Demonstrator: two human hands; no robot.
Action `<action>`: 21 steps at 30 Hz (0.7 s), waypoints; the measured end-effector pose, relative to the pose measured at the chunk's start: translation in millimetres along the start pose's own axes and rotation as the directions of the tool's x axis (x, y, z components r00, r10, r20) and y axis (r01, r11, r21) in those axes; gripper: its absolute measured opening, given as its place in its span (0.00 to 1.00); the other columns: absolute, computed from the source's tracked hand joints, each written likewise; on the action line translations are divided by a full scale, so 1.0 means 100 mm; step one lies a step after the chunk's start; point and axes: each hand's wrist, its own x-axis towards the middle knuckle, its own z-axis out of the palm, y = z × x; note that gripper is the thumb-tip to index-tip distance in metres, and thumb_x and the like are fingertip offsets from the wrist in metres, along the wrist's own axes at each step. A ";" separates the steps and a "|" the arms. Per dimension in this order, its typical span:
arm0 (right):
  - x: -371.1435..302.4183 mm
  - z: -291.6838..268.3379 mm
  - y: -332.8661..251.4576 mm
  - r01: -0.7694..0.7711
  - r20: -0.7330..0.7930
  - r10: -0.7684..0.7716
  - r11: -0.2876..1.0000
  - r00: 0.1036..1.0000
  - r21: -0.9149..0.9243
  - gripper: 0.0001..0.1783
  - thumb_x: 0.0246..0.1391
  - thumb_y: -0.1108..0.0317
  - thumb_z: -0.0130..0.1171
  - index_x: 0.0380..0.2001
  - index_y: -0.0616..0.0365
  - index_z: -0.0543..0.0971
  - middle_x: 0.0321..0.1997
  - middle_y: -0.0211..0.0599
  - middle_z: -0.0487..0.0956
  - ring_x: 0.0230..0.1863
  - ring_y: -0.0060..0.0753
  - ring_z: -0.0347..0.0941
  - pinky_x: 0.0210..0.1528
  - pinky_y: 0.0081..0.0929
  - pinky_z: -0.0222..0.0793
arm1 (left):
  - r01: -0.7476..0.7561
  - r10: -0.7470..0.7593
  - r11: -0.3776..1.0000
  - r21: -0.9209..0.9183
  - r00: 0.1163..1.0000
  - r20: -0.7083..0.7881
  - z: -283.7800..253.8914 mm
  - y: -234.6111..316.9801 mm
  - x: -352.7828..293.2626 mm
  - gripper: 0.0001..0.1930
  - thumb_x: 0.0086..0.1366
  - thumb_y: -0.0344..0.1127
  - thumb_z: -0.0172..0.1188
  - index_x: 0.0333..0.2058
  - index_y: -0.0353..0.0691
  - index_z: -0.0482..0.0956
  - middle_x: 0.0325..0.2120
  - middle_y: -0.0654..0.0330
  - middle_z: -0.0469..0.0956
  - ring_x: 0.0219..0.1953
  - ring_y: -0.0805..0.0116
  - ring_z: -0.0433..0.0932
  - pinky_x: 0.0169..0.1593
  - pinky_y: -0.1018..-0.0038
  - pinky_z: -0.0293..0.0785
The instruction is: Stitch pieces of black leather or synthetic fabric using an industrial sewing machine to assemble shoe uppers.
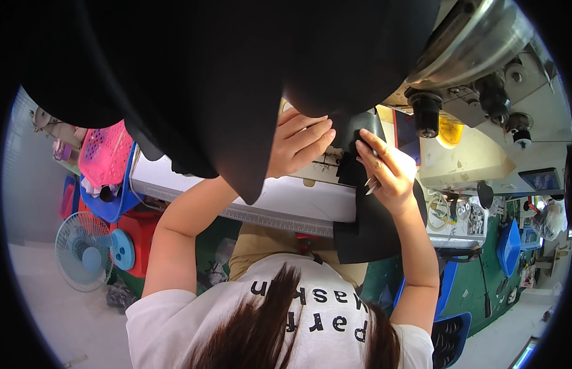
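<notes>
My left hand (301, 141) lies with its fingers stretched out over the white work surface (316, 200), partly behind a large dark shape (206, 80) that fills the upper view. What lies under its fingertips is hidden. My right hand (387, 172) is closed, with the two slim points of a small metal tool (372, 185) sticking out below its fingers. Its fingertips rest at a black sheet piece (367, 230), which runs from between the hands down over the table's near edge. Loose dark threads show between the hands.
A machine with black knobs (426, 114) and a shiny metal rim stands at the upper right. A ruler strip (270, 220) runs along the near table edge. At left are a pink basket (106, 154), a blue fan (86, 252) and a red stool (140, 237). Blue bins (509, 246) stand right.
</notes>
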 end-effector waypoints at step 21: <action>0.15 -0.03 0.33 -0.240 0.176 0.252 0.967 0.952 -0.089 0.25 0.39 0.79 0.59 0.45 0.49 0.78 0.32 0.38 0.78 0.29 0.40 0.76 0.31 0.27 0.71 | 0.209 -0.219 0.974 0.083 0.965 0.142 0.16 -0.23 0.13 0.10 0.47 0.25 0.65 0.31 0.37 0.78 0.34 0.58 0.75 0.36 0.60 0.74 0.39 0.68 0.70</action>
